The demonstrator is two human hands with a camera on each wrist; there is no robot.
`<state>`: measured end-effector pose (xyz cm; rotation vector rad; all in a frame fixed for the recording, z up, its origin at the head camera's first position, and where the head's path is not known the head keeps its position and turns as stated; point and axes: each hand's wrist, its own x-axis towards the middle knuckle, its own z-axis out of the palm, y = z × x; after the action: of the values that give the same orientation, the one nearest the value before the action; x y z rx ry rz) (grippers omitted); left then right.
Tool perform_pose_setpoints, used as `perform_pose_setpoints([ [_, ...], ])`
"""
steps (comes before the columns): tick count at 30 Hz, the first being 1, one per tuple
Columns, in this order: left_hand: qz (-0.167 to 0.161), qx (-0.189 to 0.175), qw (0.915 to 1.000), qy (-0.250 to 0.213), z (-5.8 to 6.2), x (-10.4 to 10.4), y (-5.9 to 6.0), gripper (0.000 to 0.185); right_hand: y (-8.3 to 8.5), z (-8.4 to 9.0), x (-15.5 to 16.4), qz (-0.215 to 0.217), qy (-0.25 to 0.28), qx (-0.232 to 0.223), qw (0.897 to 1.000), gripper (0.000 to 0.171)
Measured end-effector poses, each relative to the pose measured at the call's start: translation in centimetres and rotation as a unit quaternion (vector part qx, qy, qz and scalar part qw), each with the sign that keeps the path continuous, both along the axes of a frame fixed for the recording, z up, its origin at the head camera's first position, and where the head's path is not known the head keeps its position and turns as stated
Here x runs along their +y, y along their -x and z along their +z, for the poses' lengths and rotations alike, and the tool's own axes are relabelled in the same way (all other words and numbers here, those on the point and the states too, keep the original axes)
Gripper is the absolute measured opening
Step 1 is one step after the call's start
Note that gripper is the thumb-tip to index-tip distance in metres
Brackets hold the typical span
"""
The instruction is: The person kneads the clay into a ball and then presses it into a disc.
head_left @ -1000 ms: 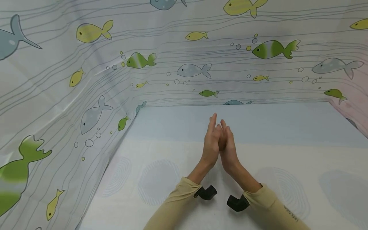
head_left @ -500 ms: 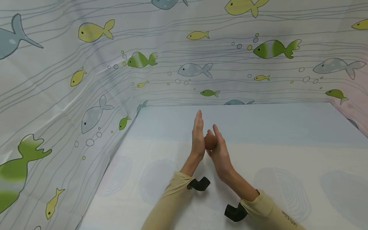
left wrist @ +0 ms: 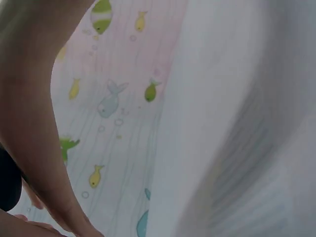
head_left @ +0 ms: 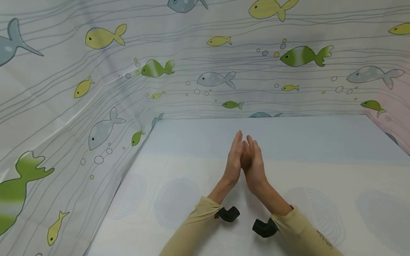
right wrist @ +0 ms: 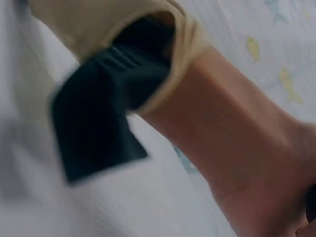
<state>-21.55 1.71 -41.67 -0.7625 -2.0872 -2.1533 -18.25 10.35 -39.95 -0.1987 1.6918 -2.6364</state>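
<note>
A brown ball (head_left: 246, 160), smooth and round, lies between the two palms in the head view, partly covered by them. My left hand (head_left: 234, 161) presses it from the left with straight fingers pointing up and away. From the right, my right hand (head_left: 255, 170) bears against it, its fingers likewise extended. The palms face each other, with their heels slightly apart. In the right wrist view a sleeved forearm (right wrist: 232, 133) fills the middle, and the ball cannot be seen. Only a bare forearm (left wrist: 29, 108) and parts of fingers show in the left wrist view.
Both hands are above a white and pale blue table cover (head_left: 198, 142). A fish-patterned curtain (head_left: 192, 53) hangs behind and along the left side. Black elbow-shaped pieces (head_left: 265, 227) stick out from both sleeve cuffs.
Half a second ago the hands were farther left, with more of the ball showing. Since then the left hand has shifted right and slightly back, and the palms cover more of the ball.
</note>
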Motion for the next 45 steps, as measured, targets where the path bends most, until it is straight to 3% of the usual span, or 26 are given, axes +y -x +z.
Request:
perform_pose_setpoints([
  [5,-0.047,0.006,0.9988,0.010,-0.1,1.4,-1.4,0.074,0.9,0.2,1.8,-0.040,0.018,-0.045,0.998,0.068],
  [9,-0.072,0.006,0.9974,0.008,0.1,2.1,-2.2,0.075,1.5,0.5,2.9,-0.053,0.031,-0.050,0.997,0.069],
  [19,-0.081,0.027,0.9960,0.027,0.6,2.4,-3.1,0.073,2.3,0.4,4.0,-0.063,0.068,-0.042,0.995,0.070],
  [25,-0.048,0.038,0.9976,0.033,0.8,2.0,-2.8,0.073,1.8,-0.2,3.0,-0.051,0.046,-0.033,0.997,0.071],
  [29,0.012,0.048,0.9986,0.015,0.7,1.5,-1.9,0.067,1.1,-0.6,1.3,-0.031,0.001,0.011,0.999,0.069],
  [34,0.078,0.027,0.9964,-0.018,0.8,0.2,-0.4,0.061,0.0,-0.8,-0.6,-0.001,-0.025,0.044,0.999,0.067],
  [45,0.112,-0.014,0.9929,-0.037,1.1,-2.5,1.5,0.062,-1.8,-0.1,-2.5,0.042,-0.005,0.047,0.998,0.067],
])
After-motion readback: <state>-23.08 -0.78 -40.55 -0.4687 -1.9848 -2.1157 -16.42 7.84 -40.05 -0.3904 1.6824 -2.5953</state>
